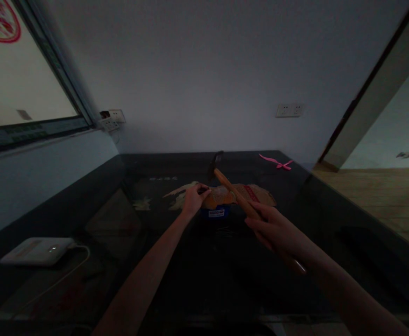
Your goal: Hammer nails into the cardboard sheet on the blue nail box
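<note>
My right hand [272,224] is wrapped round the wooden handle of a hammer [241,198]. Its dark metal head is raised over the table, beyond a crumpled brown sheet, perhaps paper or cardboard [260,193], with red print. That sheet lies across a small blue box [216,212] with a white label. At the sheet's left part, my left hand [193,197] has thumb and fingers pinched together. Something small and dark shows near the fingertips, too small to name. Pale torn-looking pieces spread out to the left of that hand.
Everything lies on a dark glossy table [190,270]. A white power bank [38,251] with a cable is at the left. A pink ribbon-like strip [278,162] rests near the far right corner. A wall with sockets [290,110] stands behind; a dark flat object [376,261] is at the right.
</note>
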Action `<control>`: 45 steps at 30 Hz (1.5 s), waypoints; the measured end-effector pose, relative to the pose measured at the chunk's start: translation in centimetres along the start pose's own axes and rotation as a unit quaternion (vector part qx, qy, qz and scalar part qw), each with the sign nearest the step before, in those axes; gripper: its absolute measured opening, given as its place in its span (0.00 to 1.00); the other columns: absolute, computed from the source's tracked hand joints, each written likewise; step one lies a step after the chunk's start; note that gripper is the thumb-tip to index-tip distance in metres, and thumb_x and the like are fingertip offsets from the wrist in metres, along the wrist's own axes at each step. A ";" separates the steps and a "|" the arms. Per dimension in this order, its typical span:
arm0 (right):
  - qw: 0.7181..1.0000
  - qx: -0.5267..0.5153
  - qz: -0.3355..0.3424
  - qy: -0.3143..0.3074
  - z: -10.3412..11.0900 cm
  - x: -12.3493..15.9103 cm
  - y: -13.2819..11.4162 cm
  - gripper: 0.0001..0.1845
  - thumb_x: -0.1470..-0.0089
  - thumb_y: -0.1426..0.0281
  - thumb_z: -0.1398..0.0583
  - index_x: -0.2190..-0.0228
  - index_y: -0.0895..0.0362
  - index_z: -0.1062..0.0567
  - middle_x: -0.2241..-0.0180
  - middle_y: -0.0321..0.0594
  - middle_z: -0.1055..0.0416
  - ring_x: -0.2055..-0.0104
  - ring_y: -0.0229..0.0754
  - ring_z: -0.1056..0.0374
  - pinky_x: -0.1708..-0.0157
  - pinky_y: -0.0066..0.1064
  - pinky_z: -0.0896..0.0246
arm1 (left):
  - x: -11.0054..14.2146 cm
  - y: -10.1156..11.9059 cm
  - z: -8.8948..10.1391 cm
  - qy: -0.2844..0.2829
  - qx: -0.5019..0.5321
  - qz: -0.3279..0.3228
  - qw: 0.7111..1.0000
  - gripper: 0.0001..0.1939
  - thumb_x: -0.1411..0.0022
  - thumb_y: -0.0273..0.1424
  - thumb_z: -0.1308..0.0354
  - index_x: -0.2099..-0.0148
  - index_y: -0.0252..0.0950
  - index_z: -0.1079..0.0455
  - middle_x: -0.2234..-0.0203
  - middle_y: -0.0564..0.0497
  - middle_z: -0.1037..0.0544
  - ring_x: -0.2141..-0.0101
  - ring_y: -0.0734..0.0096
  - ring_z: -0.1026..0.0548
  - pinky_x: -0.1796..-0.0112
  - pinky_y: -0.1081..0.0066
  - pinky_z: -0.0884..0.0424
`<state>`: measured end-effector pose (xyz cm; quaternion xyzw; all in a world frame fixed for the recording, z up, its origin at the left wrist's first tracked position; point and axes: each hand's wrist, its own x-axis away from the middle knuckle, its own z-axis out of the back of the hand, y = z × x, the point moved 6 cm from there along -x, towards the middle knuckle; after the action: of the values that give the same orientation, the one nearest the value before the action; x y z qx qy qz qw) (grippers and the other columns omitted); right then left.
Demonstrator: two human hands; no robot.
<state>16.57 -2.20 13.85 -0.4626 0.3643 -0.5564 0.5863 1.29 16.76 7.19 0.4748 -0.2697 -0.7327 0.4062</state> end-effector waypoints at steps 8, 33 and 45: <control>0.999 0.008 -0.001 -0.041 -0.6 -0.4 0.4 0.13 0.49 0.70 0.46 0.59 0.59 0.34 0.87 0.23 0.44 0.90 0.28 0.49 0.91 0.17 0.54 | 0.0 0.2 0.3 -0.002 -0.033 0.011 0.999 0.06 0.49 0.31 0.39 0.69 0.33 0.28 0.73 0.48 0.22 0.71 0.68 0.25 0.67 0.69 0.30; 1.000 0.009 -0.001 -0.005 -1.2 -0.4 0.9 0.18 0.49 0.70 0.46 0.55 0.60 0.35 0.88 0.22 0.45 0.90 0.28 0.49 0.92 0.18 0.53 | -0.2 -0.9 -0.1 0.000 -0.019 -0.013 1.000 0.08 0.49 0.32 0.40 0.66 0.33 0.28 0.72 0.48 0.22 0.70 0.68 0.25 0.67 0.69 0.29; 1.000 -0.007 0.004 0.008 -1.7 0.1 1.2 0.24 0.52 0.71 0.45 0.51 0.60 0.36 0.84 0.24 0.44 0.90 0.27 0.49 0.91 0.20 0.52 | -0.1 -0.4 -0.2 -0.002 -0.021 -0.019 1.000 0.07 0.49 0.31 0.39 0.66 0.33 0.27 0.70 0.47 0.22 0.69 0.66 0.24 0.65 0.67 0.29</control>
<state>15.41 -2.63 12.17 -0.4606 0.3751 -0.5550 0.5824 1.34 17.06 6.92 0.4695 -0.2460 -0.7467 0.4018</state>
